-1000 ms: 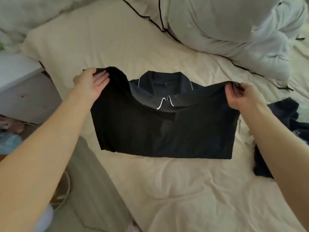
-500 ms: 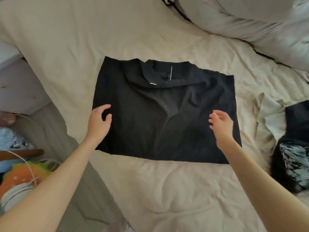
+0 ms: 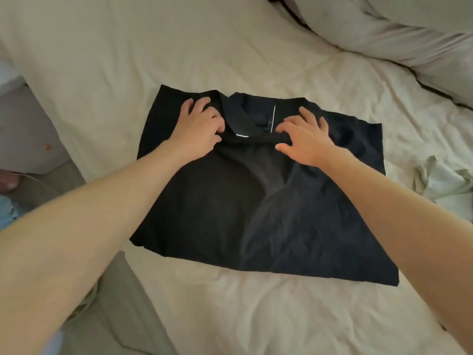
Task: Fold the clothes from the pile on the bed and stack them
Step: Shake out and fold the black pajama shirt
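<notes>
Both forearms run out of the bottom corners, so nothing past the elbows shows. The left hand [image 3: 198, 129] covers the near left part of the shirt's collar [image 3: 239, 116], and its fingertips sink into the dark cloth where I cannot tell whether they pinch a fold. The right hand [image 3: 305, 139] hides the collar's other end. The black shirt [image 3: 230, 213] is too dark to read its folds or layers. The pillow [image 3: 399, 34] is cut off by the top and right edges. A crumpled pale cloth [image 3: 442, 180] runs off the right edge. At the left edge, blurred bits beside the bed [image 3: 102, 60] cannot be made out.
</notes>
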`<state>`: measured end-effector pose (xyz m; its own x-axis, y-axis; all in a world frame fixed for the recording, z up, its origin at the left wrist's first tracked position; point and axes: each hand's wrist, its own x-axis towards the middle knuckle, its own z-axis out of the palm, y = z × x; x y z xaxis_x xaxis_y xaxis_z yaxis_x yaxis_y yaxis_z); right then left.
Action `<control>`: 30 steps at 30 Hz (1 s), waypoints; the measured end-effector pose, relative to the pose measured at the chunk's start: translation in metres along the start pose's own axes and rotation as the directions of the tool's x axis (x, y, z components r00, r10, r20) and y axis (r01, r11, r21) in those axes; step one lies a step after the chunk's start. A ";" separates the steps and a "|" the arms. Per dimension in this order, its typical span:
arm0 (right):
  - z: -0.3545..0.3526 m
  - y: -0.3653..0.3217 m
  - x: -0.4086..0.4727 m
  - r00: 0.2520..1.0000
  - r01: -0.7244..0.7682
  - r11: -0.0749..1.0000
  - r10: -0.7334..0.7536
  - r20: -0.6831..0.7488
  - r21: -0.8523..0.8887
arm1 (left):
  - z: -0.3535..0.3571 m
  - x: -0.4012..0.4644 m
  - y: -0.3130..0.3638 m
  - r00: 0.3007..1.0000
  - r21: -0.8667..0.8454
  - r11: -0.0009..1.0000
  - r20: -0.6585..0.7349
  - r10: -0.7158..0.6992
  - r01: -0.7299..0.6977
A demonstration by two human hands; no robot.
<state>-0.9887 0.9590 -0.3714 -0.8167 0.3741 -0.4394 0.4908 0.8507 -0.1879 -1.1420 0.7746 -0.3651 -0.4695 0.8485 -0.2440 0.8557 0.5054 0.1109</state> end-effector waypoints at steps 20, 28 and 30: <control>0.010 -0.012 -0.008 0.846 0.058 0.987 0.033 -0.533 0.153 | -0.002 0.066 -0.006 0.999 -0.042 0.998 -0.018 -0.043 0.043; 0.041 -0.029 -0.022 0.943 -0.014 0.979 0.080 -0.323 0.202 | -0.010 0.073 0.004 0.933 -0.120 0.987 -0.331 -0.140 0.106; 0.049 -0.030 -0.027 0.964 -0.045 0.986 0.085 -0.254 0.160 | 0.000 0.057 -0.003 0.952 -0.086 0.985 -0.255 -0.169 0.151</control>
<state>-0.9664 0.9054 -0.3969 -0.8224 0.5261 -0.2166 0.5689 0.7634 -0.3060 -1.1714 0.8217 -0.3793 -0.6467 0.7627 -0.0055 0.7530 0.6395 0.1549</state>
